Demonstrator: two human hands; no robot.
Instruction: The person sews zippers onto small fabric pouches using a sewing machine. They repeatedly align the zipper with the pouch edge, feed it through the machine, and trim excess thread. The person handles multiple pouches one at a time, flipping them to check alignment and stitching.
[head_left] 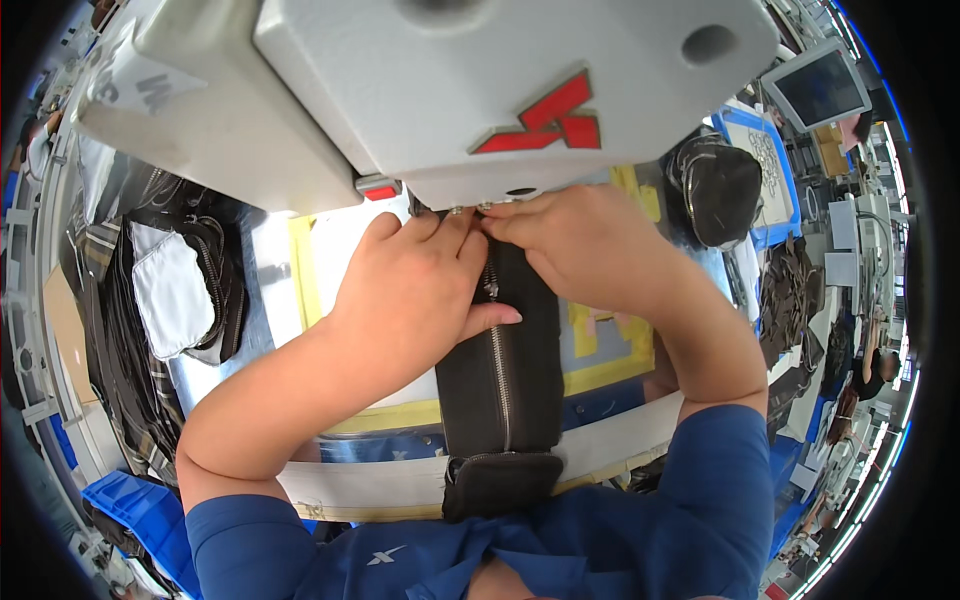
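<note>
A long black fabric piece with a metal zipper (pixel 524 400) lies lengthwise under the grey sewing machine head (pixel 430 110). My left hand (pixel 410 280) rests on its left side, fingers bent over the far end and thumb laid across the zipper. From the right, my right hand (pixel 585 245) pinches the far end with thumb and fingertips, close to the left fingertips. The machine head overhangs those fingertips, so the needle area is mostly hidden. At the near end, a small rounded black section (pixel 503 484) hangs over the table edge against my shirt.
Black pouches with a white panel (pixel 172 290) are piled at left, above a blue bin (pixel 145 525). To the right stand a black rounded pouch (pixel 715 190), a blue tray (pixel 790 190) and a screen (pixel 818 88). Yellow tape (pixel 610 376) borders the work surface.
</note>
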